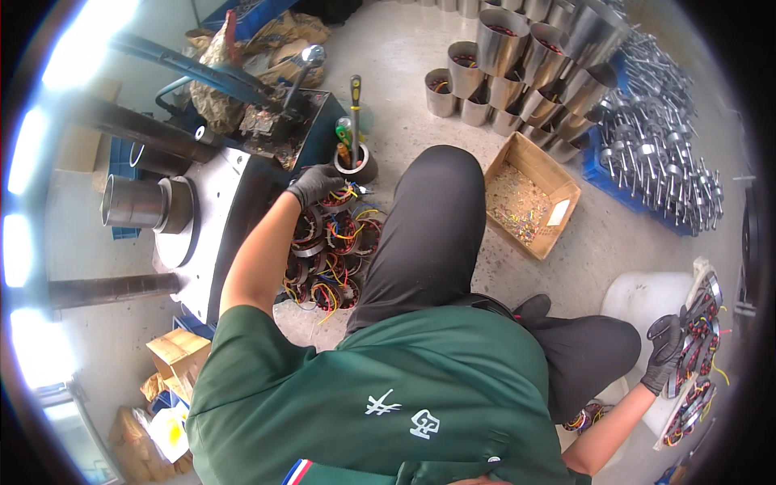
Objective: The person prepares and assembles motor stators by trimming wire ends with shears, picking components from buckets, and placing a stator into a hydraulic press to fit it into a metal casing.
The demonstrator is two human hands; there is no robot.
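Note:
My left hand, in a dark grey glove, is closed at the top of a pile of wound motor stators. Its fingers appear to grip the rim of a stator with yellow and blue leads. More stators with red, yellow and blue wires are stacked below it, beside my left knee. Far to the right, my right hand, also gloved, has its fingers apart and bent. It lies against a row of stators on a pale board, and its contact with them is partly hidden.
A press with steel columns stands at left. A cup of screwdrivers sits beyond my left hand. Ahead are a cardboard box of small scraps, stacked metal cylinders and blue crates of shafted rotors. A white stool is at right.

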